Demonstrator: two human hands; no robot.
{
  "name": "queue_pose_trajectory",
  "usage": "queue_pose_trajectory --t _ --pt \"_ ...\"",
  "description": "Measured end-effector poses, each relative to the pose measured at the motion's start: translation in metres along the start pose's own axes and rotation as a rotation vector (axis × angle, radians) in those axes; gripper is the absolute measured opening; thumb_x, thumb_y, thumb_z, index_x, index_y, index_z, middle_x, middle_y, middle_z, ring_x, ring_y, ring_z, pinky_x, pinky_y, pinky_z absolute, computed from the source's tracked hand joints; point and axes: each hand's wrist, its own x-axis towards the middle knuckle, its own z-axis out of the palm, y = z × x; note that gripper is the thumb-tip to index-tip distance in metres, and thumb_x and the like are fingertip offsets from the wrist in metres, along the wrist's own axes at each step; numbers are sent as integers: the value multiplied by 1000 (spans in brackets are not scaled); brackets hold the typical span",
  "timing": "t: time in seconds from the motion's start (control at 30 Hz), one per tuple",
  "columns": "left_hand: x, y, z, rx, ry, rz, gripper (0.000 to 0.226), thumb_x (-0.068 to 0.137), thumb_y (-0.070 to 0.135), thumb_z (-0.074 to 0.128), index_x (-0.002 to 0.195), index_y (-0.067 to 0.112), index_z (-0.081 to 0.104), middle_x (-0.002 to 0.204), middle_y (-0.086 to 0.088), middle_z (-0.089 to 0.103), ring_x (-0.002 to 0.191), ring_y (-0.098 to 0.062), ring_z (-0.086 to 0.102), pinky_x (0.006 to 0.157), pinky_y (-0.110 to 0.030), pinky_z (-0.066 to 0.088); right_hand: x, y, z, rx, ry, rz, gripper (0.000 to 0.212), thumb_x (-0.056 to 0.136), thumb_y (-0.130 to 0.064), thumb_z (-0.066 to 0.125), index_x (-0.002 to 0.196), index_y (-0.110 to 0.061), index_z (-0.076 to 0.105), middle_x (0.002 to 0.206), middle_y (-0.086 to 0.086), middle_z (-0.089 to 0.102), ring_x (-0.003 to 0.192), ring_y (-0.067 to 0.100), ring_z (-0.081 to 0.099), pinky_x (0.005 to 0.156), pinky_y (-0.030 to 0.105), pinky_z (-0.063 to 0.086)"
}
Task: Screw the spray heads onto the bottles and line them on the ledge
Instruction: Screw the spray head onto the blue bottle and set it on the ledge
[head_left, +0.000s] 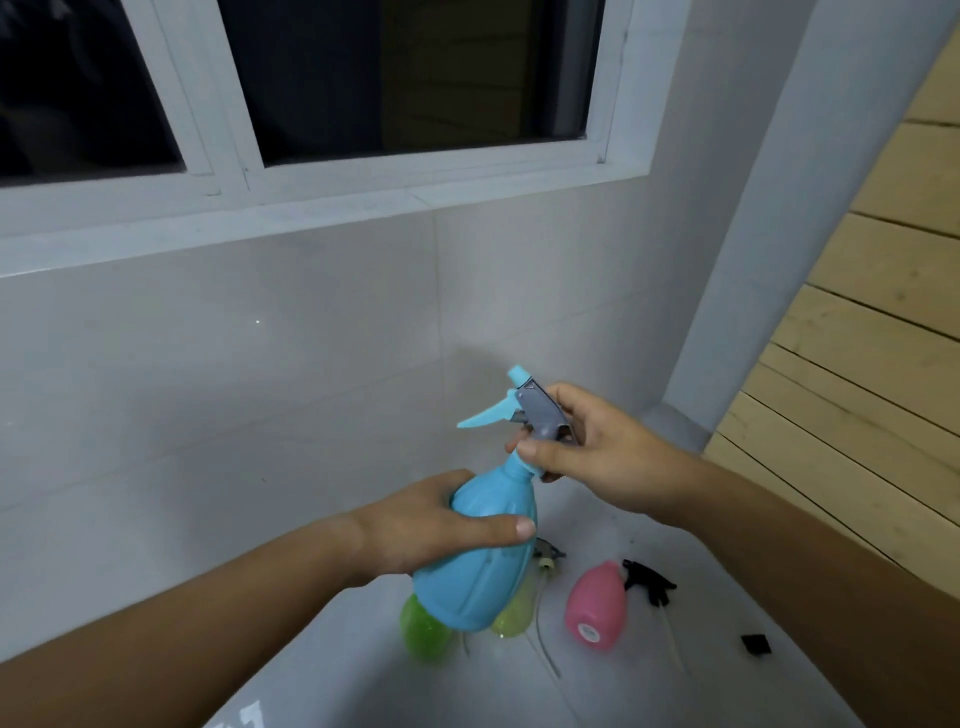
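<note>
Left hand (415, 525) wraps around the fat, smooth, light-looking blue plastic bottle (478, 561) held up over the white floor, while right hand (608, 457) pinches the small grey and blue spray head (530, 410) at its neck.

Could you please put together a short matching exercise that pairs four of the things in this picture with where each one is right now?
Things:
1. blue bottle
2. pink bottle
3. black spray head
4. green bottle

Places:
A. lying loose on the white surface, just right of the pink bottle
B. held up in the left hand, with the right hand at its neck
C. partly hidden beneath the held bottle
D. lying on the white surface, no head on it

Pairs: 1-B, 2-D, 3-A, 4-C
</note>
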Motion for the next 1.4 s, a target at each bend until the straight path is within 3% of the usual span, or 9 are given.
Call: queue_pose_trajectory --t 0.2,0.33,0.43,0.53,0.73,0.83,0.97,1.17,1.4 --pt "5 -2 1 -42 -145 -32 68 71 56 85 129 34 58 116 8 78 105 -11 76 78 -28 62 6 5 -4 -57 -95 31 38 89 -9 67 123 -20 54 113 7 68 106 14 66 99 32 53" --pt "3 -7 -1 -102 -187 -20 54 83 30 86 129 34 59 115 10 78 109 -10 75 86 -29 62 10 7 -8 7 -168 72 41 89 -4 65 127 -15 52 107 8 68 97 15 66 96 35 54" --pt "4 -11 -2 -129 -143 13 66 72 40 91 130 34 60 121 6 77 114 -15 73 102 -42 59 12 8 -9 43 -216 73 42 90 -1 64 129 -10 52 103 10 66 94 16 64 90 36 56" --pt "6 -11 -1 -180 -94 27 73 63 46 90 128 34 61 121 3 77 112 -18 74 100 -44 60 15 9 -7 91 -173 57 39 89 0 64 126 -10 54 104 11 66 94 17 66 85 33 59" --pt "4 -12 -7 -239 -240 -84 64 79 19 76 139 33 55 136 -6 70 126 -27 68 104 -50 54 14 12 -3 156 -64 97 33 88 -5 68 119 -13 60 102 10 68 93 18 71 83 38 61" --pt "7 -9 -1 -235 -166 -97 62 74 32 87 131 29 64 126 -5 76 117 -26 73 97 -46 57 14 14 -2 198 11 121 33 86 -6 70 117 -15 63 95 1 72 91 14 73 81 38 61" --pt "11 -11 13 -417 -119 -134 75 69 34 92 135 21 59 126 -13 75 110 -33 76 82 -45 63 14 15 0 260 62 125 33 87 -7 69 117 -19 65 108 8 72 99 18 73 82 36 61" --pt "10 -10 9 -706 -178 -135 55 80 27 72 132 11 65 122 -17 75 101 -32 75 79 -48 65 11 10 -6 331 108 154 28 87 -8 69 112 -20 67 107 15 74 91 17 75 73 28 60" --pt "9 -11 10 -496 -191 -131 62 70 32 87 128 21 69 130 -10 75 123 -31 70 108 -53 54 15 11 8 447 86 144 25 86 -2 68 110 -11 68 107 24 71 94 24 73 79 31 60"
